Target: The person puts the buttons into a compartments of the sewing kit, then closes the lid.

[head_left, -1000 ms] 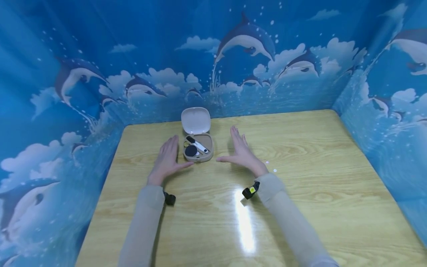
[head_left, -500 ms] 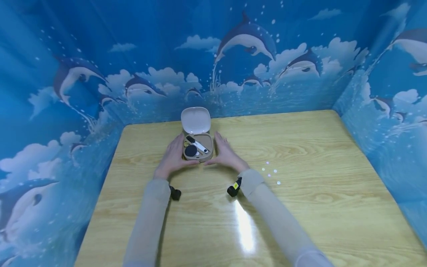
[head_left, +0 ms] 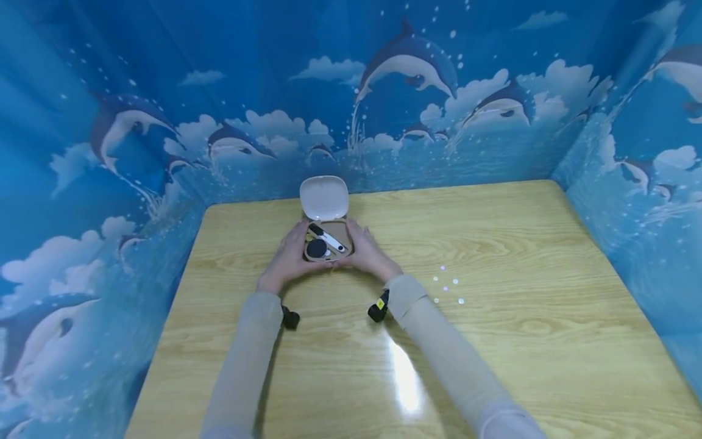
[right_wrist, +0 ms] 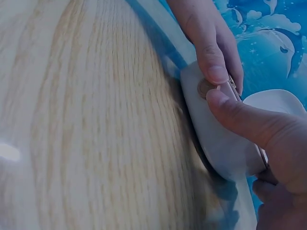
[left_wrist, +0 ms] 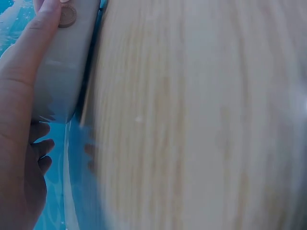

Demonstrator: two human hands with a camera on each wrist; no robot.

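A small beige case (head_left: 341, 229) stands near the table's far edge, its white lid (head_left: 324, 197) raised at the back. Inside lie a slim white tool with a black end (head_left: 331, 240), a black disc (head_left: 316, 248) and a small gold-coloured thing (head_left: 309, 237). My left hand (head_left: 287, 258) grips the case's left side and my right hand (head_left: 368, 251) its right. Both thumbs meet at the front, by a round button (right_wrist: 205, 88) seen in the right wrist view. Fingers behind the case are partly hidden. I cannot tell whether its base touches the table.
Several tiny pale dots (head_left: 445, 289) show on the wooden table (head_left: 521, 317) to the right of my right forearm. A blue dolphin-print curtain (head_left: 263, 73) encloses the table's back and sides. A bright reflection (head_left: 404, 378) lies near the front.
Both hands have come inward from apart to the case, the right moving left, and now grip its sides. The lid stays raised and the contents look unchanged.
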